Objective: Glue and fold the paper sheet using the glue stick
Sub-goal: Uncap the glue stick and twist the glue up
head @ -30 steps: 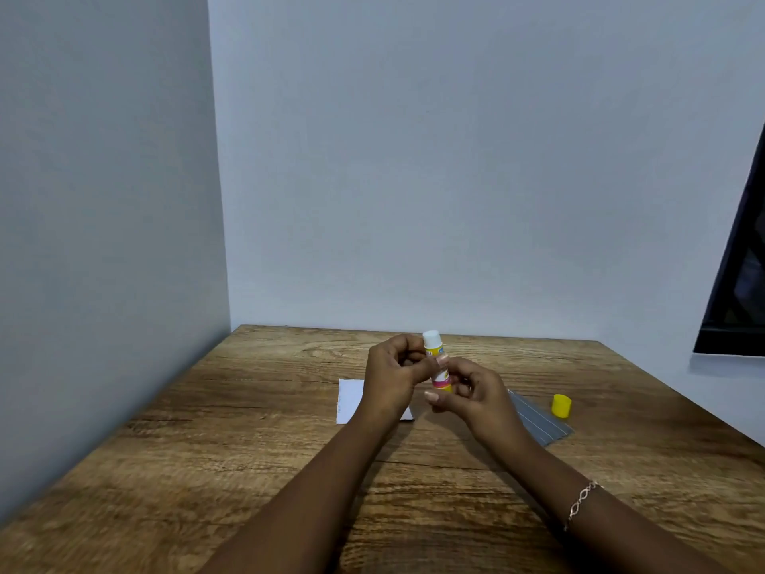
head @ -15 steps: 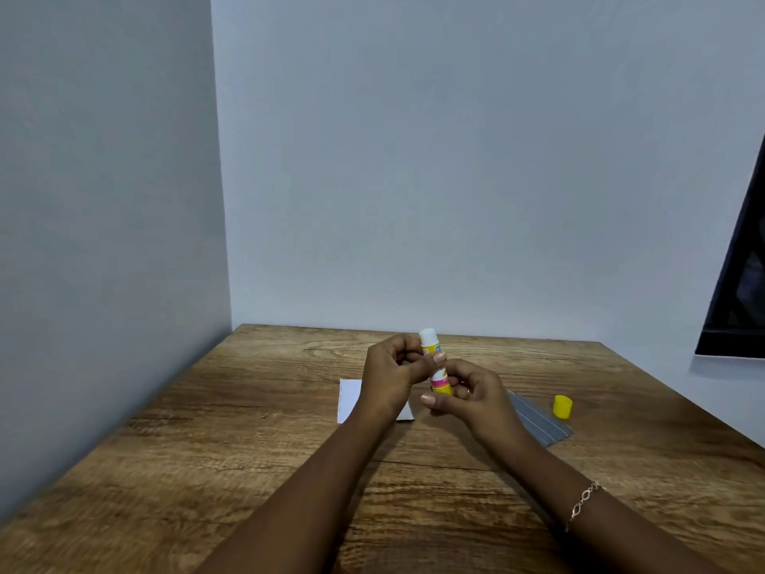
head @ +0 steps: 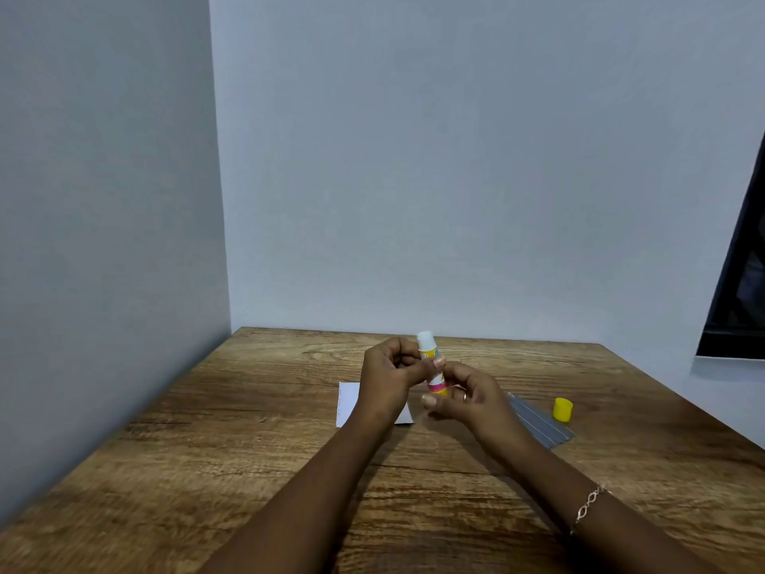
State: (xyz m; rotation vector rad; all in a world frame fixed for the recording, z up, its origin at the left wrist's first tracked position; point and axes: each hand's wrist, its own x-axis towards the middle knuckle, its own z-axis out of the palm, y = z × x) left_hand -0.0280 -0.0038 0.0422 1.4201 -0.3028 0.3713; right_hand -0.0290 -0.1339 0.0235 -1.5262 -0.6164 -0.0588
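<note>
An uncapped glue stick (head: 430, 362) with a white tip and a yellow-and-pink label stands nearly upright above the table, held in both hands. My left hand (head: 387, 381) pinches its upper body. My right hand (head: 467, 397) grips its yellow base from below. Its yellow cap (head: 563, 409) lies on the table to the right. A white paper sheet (head: 350, 401) lies flat under my left hand, partly hidden by my wrist.
A grey lined sheet (head: 538, 420) lies right of my right hand, near the cap. The wooden table (head: 248, 449) meets walls at the left and back. A dark frame (head: 741, 263) stands at the far right.
The glue stick has risen slightly between my hands, and my right fingers have shifted at its base. The paper and the cap have not moved.
</note>
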